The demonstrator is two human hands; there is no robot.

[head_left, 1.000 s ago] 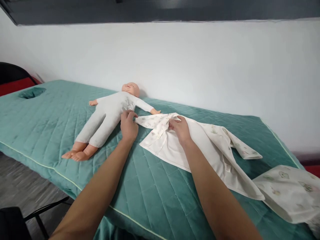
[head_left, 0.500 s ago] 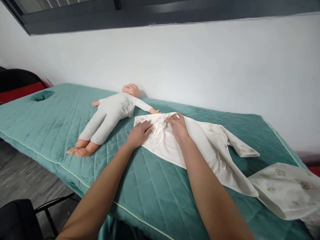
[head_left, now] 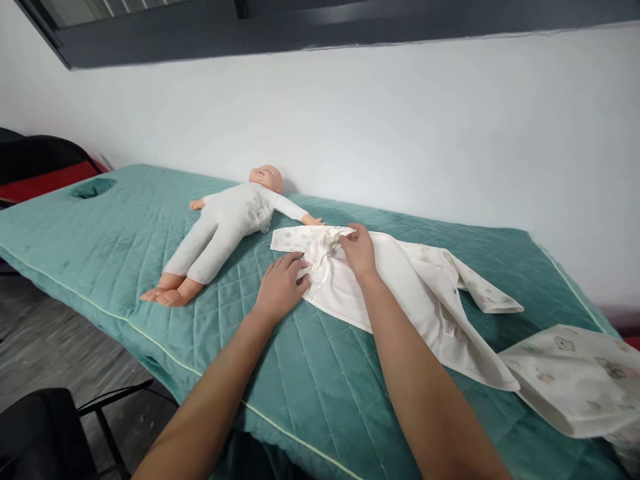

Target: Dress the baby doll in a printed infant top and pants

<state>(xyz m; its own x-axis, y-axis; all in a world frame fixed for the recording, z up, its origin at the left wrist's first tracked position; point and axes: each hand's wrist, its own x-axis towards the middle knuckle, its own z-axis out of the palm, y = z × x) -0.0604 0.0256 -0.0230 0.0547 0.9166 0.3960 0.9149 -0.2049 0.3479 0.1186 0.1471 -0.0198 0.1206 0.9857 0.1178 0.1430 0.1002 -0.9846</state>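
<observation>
A white baby shirt (head_left: 395,267) with a small printed pattern lies spread on the green quilted cover, its front partly folded and bunched. My left hand (head_left: 281,288) is at the shirt's near left edge, fingers bent and closed on the cloth by the small buttons. With bent fingers, my right hand (head_left: 359,255) pinches the bunched fabric near the upper edge. One sleeve (head_left: 290,237) points left, the other stretches to the right. Left of the shirt a baby doll (head_left: 220,230) in a white body suit lies on its back, one arm reaching toward the shirt.
The green quilted cover (head_left: 310,373) drapes over a long bed with a round hole (head_left: 93,188) at its left end. Another patterned white garment (head_left: 575,380) lies at the right. A white wall (head_left: 400,133) runs behind. A black chair (head_left: 45,433) stands at lower left.
My left hand has slid down off the left sleeve, its fingers going from flat to bent at the edge. The cloth there is more bunched. My right hand stays nearly in place.
</observation>
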